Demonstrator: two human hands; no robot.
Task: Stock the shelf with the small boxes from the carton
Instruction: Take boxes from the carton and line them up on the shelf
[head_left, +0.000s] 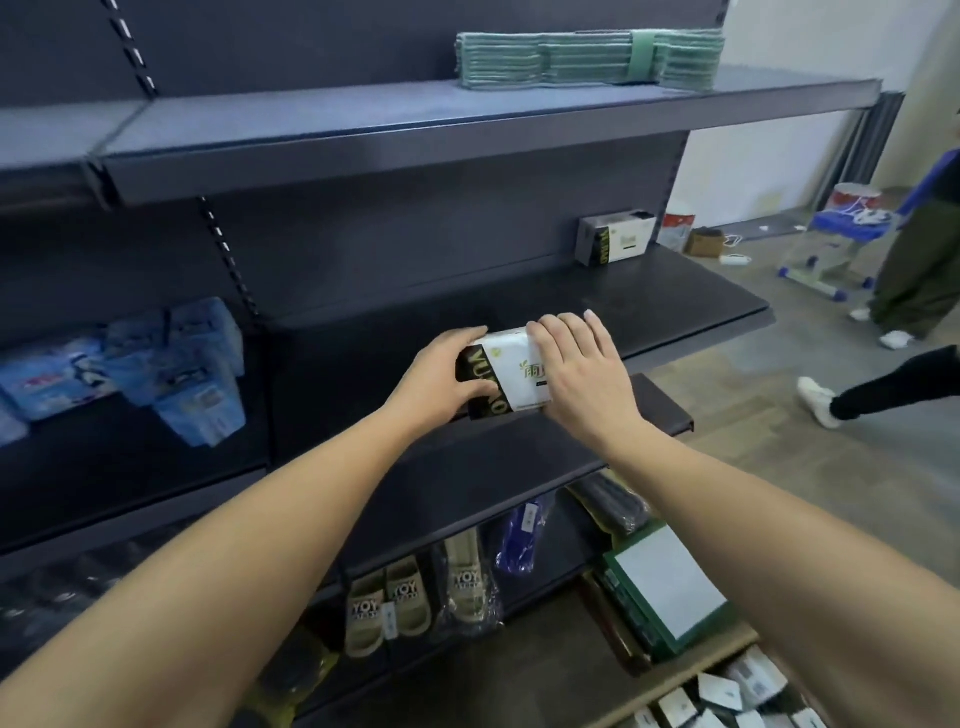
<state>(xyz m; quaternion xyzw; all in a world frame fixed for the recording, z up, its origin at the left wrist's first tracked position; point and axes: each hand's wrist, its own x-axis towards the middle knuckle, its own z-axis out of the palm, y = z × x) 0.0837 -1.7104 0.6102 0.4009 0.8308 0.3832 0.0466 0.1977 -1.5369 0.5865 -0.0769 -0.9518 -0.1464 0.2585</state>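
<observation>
Head view, only one I had. Hidden bits first: right side of the small white-and-black box (506, 376) sat under my right hand (582, 374), its print only partly readable. Brown cardboard carton (691, 670) was cut off at the bottom right edge; inside it I saw the white tops of more small boxes (748, 686), count unclear. The blue plastic packs (124, 364) on the left bay were blurred.

Surface and room: dark grey metal shelf (649, 306) at mid height, one identical white-and-black box (615, 236) at its far right end against the back panel. The shelf above carried a stack of folded green cloths (587, 60). Bottom level held beige slippers in clear bags (410, 597). Floor was grey, wall white; another person's legs (883, 387) were at the right edge.

Hands: left hand (441, 376) gripped the box's left black end, fingers curled around it. Right hand lay flat on top, fingers narrow and together. The box was held at the front edge of the mid shelf, well apart from the one already placed.
</observation>
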